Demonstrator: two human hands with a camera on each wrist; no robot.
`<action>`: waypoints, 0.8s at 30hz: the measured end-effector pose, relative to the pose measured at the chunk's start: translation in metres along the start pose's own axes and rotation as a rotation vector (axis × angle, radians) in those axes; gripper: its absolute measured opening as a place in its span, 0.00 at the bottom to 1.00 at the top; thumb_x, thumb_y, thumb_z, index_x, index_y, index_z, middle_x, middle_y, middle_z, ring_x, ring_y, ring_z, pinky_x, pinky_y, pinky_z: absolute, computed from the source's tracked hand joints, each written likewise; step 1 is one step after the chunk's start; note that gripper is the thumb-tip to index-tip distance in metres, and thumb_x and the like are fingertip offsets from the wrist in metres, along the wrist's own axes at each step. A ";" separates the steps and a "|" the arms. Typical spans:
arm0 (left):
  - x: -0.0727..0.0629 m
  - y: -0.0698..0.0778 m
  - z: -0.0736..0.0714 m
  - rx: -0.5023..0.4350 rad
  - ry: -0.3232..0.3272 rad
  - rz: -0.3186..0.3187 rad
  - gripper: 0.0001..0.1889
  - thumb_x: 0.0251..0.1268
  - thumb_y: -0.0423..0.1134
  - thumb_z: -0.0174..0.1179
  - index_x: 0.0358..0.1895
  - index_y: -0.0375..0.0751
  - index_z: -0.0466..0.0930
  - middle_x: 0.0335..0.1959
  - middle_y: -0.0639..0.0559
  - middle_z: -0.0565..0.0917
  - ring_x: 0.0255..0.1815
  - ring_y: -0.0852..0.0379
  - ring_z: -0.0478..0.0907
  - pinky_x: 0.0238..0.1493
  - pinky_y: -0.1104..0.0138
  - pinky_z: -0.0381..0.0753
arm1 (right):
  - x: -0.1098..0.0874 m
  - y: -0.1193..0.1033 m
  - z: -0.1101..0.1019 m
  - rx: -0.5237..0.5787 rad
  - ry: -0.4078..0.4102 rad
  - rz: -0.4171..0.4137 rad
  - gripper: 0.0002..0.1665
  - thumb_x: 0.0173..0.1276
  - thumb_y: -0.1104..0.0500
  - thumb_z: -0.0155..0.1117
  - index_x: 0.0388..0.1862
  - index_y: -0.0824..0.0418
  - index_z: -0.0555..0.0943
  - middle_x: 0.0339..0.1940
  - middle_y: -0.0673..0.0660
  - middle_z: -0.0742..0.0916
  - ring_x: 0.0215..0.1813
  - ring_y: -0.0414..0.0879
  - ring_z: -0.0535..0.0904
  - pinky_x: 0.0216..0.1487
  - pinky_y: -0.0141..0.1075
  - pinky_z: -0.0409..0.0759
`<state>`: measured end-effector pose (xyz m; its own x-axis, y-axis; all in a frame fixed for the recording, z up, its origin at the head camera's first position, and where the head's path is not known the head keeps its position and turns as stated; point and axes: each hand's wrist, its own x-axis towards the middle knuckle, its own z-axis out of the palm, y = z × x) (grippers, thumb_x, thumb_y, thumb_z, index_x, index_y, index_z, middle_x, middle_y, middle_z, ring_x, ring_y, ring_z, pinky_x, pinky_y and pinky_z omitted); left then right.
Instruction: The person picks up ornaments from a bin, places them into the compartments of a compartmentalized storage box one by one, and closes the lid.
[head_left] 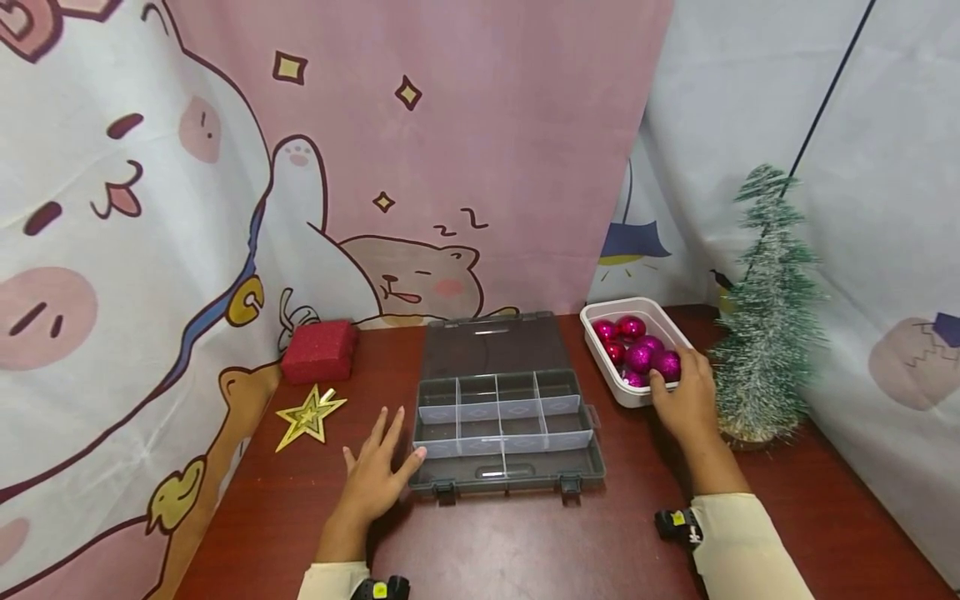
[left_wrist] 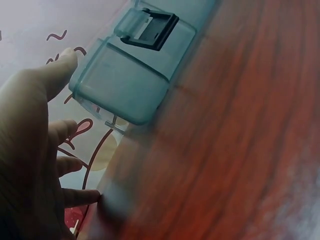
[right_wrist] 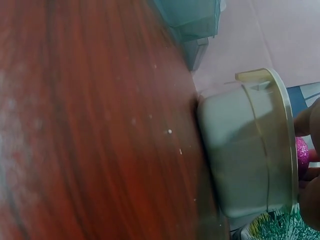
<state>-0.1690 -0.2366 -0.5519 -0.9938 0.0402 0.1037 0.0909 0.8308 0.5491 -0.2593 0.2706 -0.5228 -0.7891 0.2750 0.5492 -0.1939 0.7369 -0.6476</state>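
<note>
My right hand [head_left: 686, 396] reaches over the near right side of a white plastic tub [head_left: 618, 392]. Its thumb and fingers pinch a glittery magenta bauble [right_wrist: 302, 157] at the rim. More baubles [head_left: 632, 327], some shiny and some glittered, lie inside the tub. Fingers spread, my left hand [head_left: 375, 475] stays by the left side of a clear grey compartment box [head_left: 510, 462]. The left thumb is right at the box's corner, and the hand holds nothing. The box lies with its lid [head_left: 491, 346] folded back, showing bare compartments between white dividers.
A small frosted Christmas tree [head_left: 772, 333] stands right of the tub, close to my right hand. On the left are a gold star [head_left: 309, 417] and a red glittery block [head_left: 320, 350]. Printed cloth [head_left: 510, 167] hangs around the brown table [head_left: 525, 550].
</note>
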 end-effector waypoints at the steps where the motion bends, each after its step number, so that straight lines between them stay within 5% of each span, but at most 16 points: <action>1: 0.000 0.000 0.000 -0.002 -0.001 -0.002 0.47 0.77 0.68 0.59 0.90 0.54 0.54 0.92 0.38 0.53 0.85 0.23 0.62 0.74 0.12 0.32 | 0.000 0.000 0.001 -0.001 0.004 0.003 0.35 0.67 0.65 0.71 0.71 0.78 0.75 0.68 0.80 0.77 0.71 0.79 0.72 0.74 0.70 0.69; 20: -0.004 -0.001 0.000 -0.018 -0.043 0.031 0.49 0.73 0.68 0.62 0.90 0.56 0.55 0.92 0.39 0.55 0.88 0.25 0.57 0.74 0.12 0.33 | 0.000 -0.008 0.001 0.080 0.063 0.009 0.31 0.73 0.64 0.70 0.71 0.75 0.76 0.66 0.79 0.81 0.69 0.77 0.76 0.72 0.69 0.71; 24: -0.004 0.000 -0.001 -0.012 -0.056 0.033 0.49 0.73 0.69 0.62 0.91 0.57 0.54 0.92 0.39 0.55 0.89 0.24 0.56 0.75 0.12 0.32 | 0.001 -0.012 -0.002 0.156 0.066 0.014 0.31 0.74 0.64 0.71 0.72 0.72 0.77 0.67 0.76 0.83 0.70 0.73 0.78 0.73 0.58 0.74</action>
<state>-0.1650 -0.2376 -0.5514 -0.9922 0.0991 0.0754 0.1243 0.8221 0.5557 -0.2571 0.2633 -0.5138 -0.7533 0.3280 0.5701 -0.2760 0.6291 -0.7266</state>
